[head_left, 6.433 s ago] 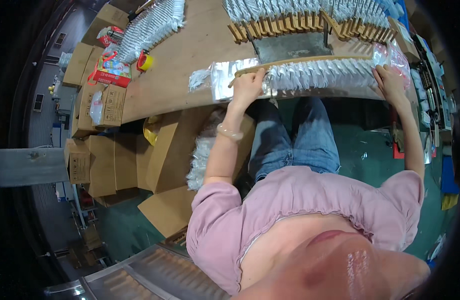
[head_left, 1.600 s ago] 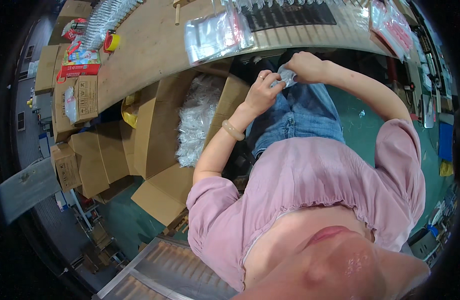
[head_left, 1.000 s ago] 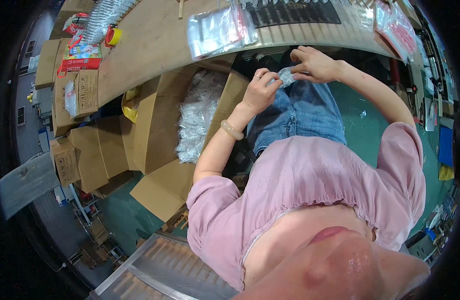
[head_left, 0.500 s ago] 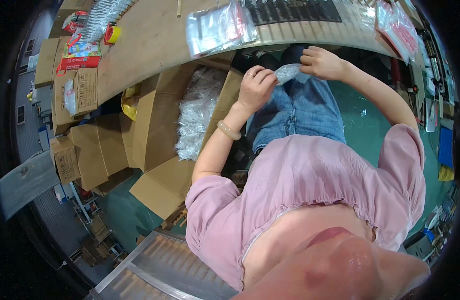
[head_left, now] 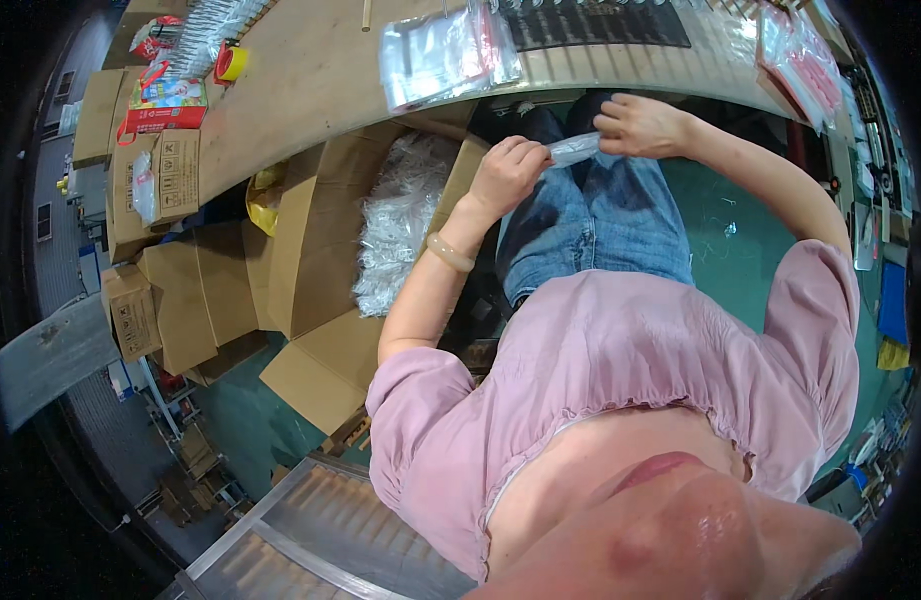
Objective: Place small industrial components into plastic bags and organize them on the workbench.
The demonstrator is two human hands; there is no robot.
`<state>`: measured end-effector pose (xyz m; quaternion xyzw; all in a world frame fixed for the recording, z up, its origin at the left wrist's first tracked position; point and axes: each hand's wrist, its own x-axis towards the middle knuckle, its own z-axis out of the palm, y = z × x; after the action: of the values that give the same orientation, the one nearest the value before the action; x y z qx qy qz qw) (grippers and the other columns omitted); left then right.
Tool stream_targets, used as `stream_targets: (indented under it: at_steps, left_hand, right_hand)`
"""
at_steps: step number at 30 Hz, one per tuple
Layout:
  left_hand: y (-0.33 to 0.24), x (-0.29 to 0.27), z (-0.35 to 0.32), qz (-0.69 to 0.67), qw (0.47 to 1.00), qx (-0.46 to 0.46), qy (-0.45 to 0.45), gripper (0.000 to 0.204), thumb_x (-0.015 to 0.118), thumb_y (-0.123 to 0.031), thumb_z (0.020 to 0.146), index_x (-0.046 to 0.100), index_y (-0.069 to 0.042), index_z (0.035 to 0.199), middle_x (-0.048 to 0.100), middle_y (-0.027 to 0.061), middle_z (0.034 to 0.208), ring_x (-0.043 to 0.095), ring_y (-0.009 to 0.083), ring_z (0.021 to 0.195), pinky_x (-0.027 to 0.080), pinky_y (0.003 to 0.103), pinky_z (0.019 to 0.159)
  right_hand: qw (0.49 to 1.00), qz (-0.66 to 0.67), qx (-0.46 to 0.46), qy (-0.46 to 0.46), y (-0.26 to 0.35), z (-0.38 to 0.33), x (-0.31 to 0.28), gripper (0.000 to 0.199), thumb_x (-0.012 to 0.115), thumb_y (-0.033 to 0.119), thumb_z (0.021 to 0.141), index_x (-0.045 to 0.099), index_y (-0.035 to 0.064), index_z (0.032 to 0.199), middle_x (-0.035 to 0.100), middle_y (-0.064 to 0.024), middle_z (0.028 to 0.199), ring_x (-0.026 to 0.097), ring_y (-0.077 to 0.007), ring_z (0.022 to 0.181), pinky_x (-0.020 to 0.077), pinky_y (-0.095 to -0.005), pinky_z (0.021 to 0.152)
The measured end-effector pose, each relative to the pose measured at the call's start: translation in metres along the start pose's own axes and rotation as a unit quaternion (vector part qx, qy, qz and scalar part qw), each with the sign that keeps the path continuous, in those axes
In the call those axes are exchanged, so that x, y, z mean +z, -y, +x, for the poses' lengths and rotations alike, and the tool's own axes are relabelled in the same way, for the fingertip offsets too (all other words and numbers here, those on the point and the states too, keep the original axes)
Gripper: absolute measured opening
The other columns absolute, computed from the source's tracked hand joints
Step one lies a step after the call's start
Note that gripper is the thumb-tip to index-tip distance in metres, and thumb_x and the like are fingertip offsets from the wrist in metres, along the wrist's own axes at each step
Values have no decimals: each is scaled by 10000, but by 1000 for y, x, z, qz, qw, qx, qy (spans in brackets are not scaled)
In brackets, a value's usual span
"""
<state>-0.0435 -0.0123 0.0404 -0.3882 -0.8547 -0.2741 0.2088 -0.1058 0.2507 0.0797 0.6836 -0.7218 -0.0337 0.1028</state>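
Note:
A small clear plastic bag (head_left: 575,150) is stretched between my two hands, above my lap and just below the table edge. My left hand (head_left: 511,172), with a pale bangle on the wrist, is closed on its left end. At the other end my right hand (head_left: 636,126) pinches the bag with curled fingers. Whitish contents seem to be inside, but I cannot make out what they are. To the left of my left arm, an open cardboard box (head_left: 316,235) holds many clear plastic packets (head_left: 396,225).
On the table (head_left: 301,85) lie a stack of clear bags (head_left: 446,60), a black mat (head_left: 601,27) and pink-edged bags (head_left: 801,65). A yellow tape roll (head_left: 233,65) and red carton (head_left: 164,105) stand at its left. More cardboard boxes (head_left: 186,290) crowd the left. A metal-framed surface (head_left: 331,530) is behind me.
The bag is pulled straighter and narrower between my hands. My left hand has turned slightly and its forearm has shifted a little left. Both hands keep their hold.

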Motion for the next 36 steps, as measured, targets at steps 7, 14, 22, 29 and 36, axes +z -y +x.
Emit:
stream_targets:
  at_steps: [7, 14, 22, 29, 36]
  left_hand:
    - [-2, 5, -9, -38, 999, -26, -13, 146, 712, -54, 740, 606, -57, 841, 629, 80, 799, 625, 258, 764, 513, 339, 676]
    - [-4, -14, -11, -9, 994, -61, -85, 146, 714, -41, 734, 609, -51, 834, 641, 84, 808, 633, 261, 766, 517, 327, 675]
    - [8, -12, -18, -86, 979, -151, -107, 215, 712, -48, 748, 667, -45, 958, 690, 89, 800, 668, 199, 710, 528, 293, 654]
    - [0, -27, -3, -158, 917, -366, -31, 256, 727, -129, 752, 707, -68, 1000, 708, 87, 780, 679, 152, 696, 526, 263, 662]
    - [2, -30, -3, -139, 906, -399, 40, 153, 745, -164, 742, 741, -68, 861, 714, 85, 777, 673, 116, 698, 511, 234, 660]
  right_hand:
    - [985, 111, 92, 99, -5, 7, 13, 87, 569, 149, 762, 528, 76, 738, 487, -86, 785, 558, -266, 734, 460, -385, 650]
    - [985, 140, 101, -20, -17, 8, 6, 119, 602, 119, 753, 576, 58, 852, 526, -84, 828, 561, -278, 734, 468, -397, 639]
    - [861, 402, 262, -169, 3, 12, -5, 192, 651, 34, 790, 631, 42, 981, 608, -83, 880, 616, -223, 815, 496, -357, 724]
    - [739, 500, 431, -140, 12, 10, 17, 128, 694, 74, 802, 671, 31, 920, 609, -39, 809, 592, -110, 746, 477, -276, 685]
    - [679, 544, 461, -177, 23, 16, 28, 105, 708, 88, 789, 677, 15, 858, 622, -27, 792, 570, -92, 694, 468, -239, 652]
